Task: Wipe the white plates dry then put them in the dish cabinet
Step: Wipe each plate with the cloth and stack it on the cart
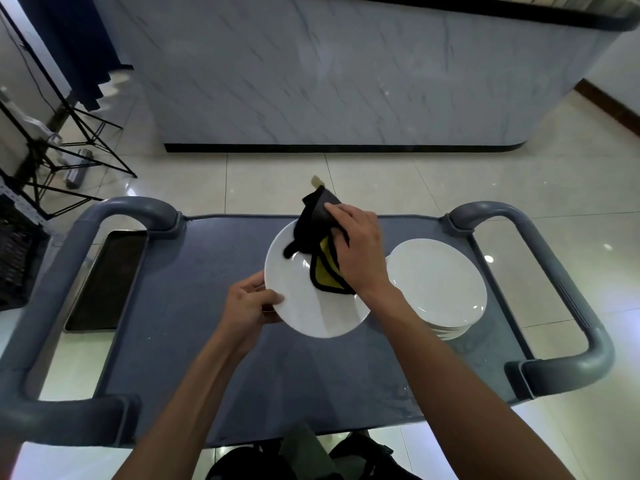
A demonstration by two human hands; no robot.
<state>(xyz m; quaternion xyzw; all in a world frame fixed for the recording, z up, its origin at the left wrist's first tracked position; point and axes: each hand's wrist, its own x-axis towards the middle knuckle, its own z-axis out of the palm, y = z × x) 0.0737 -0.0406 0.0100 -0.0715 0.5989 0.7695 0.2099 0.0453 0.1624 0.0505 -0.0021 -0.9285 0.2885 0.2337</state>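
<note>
A white plate (304, 306) is held tilted above the grey cart top (194, 341). My left hand (251, 303) pinches its near left rim, thumb on the upper face. My right hand (356, 252) grips a black and yellow cloth (317, 237) and presses it on the plate's far right part. A stack of several white plates (438, 282) stands on the cart just right of my right hand.
The cart has thick grey handles, one on the left (52, 299) and one on the right (568, 299). A dark tray (104, 282) lies lower at the cart's left. A marble-look counter (346, 81) stands beyond. Black stand legs (69, 150) sit far left.
</note>
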